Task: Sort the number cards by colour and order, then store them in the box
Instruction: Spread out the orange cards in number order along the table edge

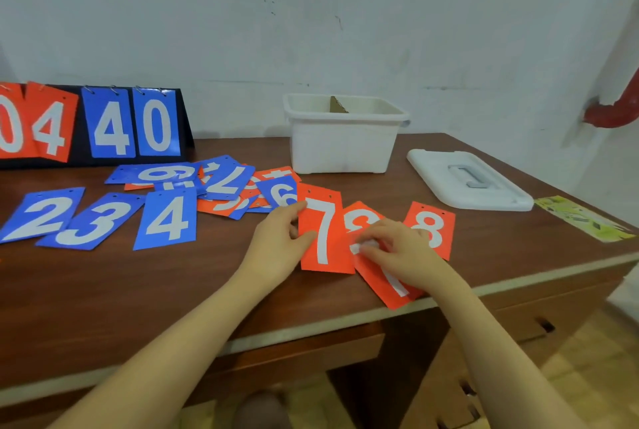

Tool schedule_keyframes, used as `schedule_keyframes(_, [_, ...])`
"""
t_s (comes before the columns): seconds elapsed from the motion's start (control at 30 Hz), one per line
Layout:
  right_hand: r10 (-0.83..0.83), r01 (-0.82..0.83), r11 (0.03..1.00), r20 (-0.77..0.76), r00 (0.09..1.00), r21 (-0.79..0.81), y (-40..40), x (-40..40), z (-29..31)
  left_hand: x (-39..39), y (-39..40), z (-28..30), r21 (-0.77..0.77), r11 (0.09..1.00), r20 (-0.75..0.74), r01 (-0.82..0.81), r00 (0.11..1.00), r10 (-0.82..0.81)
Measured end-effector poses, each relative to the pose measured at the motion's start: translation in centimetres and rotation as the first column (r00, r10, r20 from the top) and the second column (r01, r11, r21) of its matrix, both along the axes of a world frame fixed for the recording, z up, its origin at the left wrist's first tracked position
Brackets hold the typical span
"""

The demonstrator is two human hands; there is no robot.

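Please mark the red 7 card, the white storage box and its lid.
red 7 card (326, 238): head view, on the white digit's stem.
white storage box (342, 148): head view, on the front wall.
lid (432, 169): head view, on the bare top surface left of the handle.

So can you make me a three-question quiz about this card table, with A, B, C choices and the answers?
1. Where does the lid lie?
A. on the box
B. on the table, right of the box
C. on the floor

2. What colour are the 2, 3 and 4 cards laid in a row at the left?
A. blue
B. red
C. green

3. What is the left hand doing?
A. resting on the lid
B. hanging free of everything
C. pinching the edge of the red 7 card

Answers:
1 B: the lid lies flat on the table, beside the white box, which stands open.
2 A: the blue 2, blue 3 and blue 4 lie side by side.
3 C: its thumb and fingers close on the left edge of the red 7 card.
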State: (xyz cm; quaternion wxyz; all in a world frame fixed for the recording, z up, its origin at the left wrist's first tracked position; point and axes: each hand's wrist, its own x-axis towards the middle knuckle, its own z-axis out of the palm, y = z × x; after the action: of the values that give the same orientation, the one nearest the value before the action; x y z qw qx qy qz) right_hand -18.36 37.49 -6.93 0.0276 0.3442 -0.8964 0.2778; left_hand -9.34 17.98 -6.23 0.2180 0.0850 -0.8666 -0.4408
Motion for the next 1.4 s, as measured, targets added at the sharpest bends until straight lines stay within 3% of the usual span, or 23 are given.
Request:
schedule_keyframes(0.1, [-0.128,0.124,0.99,-0.055,0.99,-0.068,0.5,-0.3,-0.3,1.0,0.5,0.5,0.093,0.996,-0.002,0.011,1.0,-0.011])
schedule_keyframes(0.23, [-0.353,0.369,0.91,-0.113,0.929,0.186,3.1,-2.2,0.2,0.5,2.9,0.9,0.192,0.981,-0.031,-0.001,0.999,0.007])
schedule_keyframes(0.3, [-0.353,0.36,0.891,-0.077,0.932,0.276,4.1,-2.5,0.1,0.0,4.9,0.6,0.103,0.994,-0.009,0.021,1.0,-0.02])
schedule_keyframes(0.37, [-0.352,0.352,0.904,-0.047,0.935,0.243,4.6,-2.3,0.0,-0.5,6.8,-0.3,-0.083,0.995,0.096,0.05,0.995,-0.042])
schedule_keyframes(0.47, [-0.346,0.35,0.929,-0.054,0.937,0.122,4.4,-1.9,-0.3,-1.1,8.1,-1.9,-0.488,0.866,0.277,0.109,0.96,0.035])
schedule_keyframes(0.63, [-0.227,0.231,0.973,-0.161,0.961,0.011,3.3,-0.9,-1.1,-2.7,6.0,-1.4,-0.523,0.841,0.084,-0.137,0.974,0.21])
schedule_keyframes(0.7, [-0.171,0.177,0.984,-0.151,0.974,0.026,2.4,-1.0,-0.8,-3.8,4.1,-0.9,-0.605,0.779,0.158,-0.166,0.933,0.322])
schedule_keyframes(0.77, [-0.105,0.115,0.991,-0.143,0.984,0.064,1.5,-1.2,-0.5,-4.7,2.8,-0.7,-0.624,0.772,0.261,-0.121,0.899,0.352])
schedule_keyframes(0.87, [-0.037,0.072,0.983,-0.197,0.98,0.17,1.0,-1.3,-1.1,-5.7,1.9,-0.9,-0.508,0.857,0.346,-0.09,0.889,0.299])
schedule_keyframes(0.97, [-0.052,0.097,0.981,-0.258,0.965,0.166,1.3,-1.3,-1.7,-6.4,1.4,-0.7,-0.365,0.926,0.379,-0.1,0.892,0.245])
schedule_keyframes(1.1, [-0.027,0.081,0.985,-0.323,0.946,0.154,1.3,-1.2,-1.4,-6.2,0.9,-0.3,-0.078,0.989,0.073,-0.129,0.988,0.134])
schedule_keyframes(1.2, [-0.02,0.089,0.98,-0.361,0.933,0.177,1.2,-0.9,-1.3,-5.2,0.2,1.0,0.071,0.986,-0.18,-0.154,0.97,0.164])
schedule_keyframes(1.4, [-0.066,0.134,0.964,-0.28,0.958,0.231,0.3,-0.9,1.0,-2.5,-2.2,3.3,0.173,0.982,-0.306,-0.074,0.944,0.125])
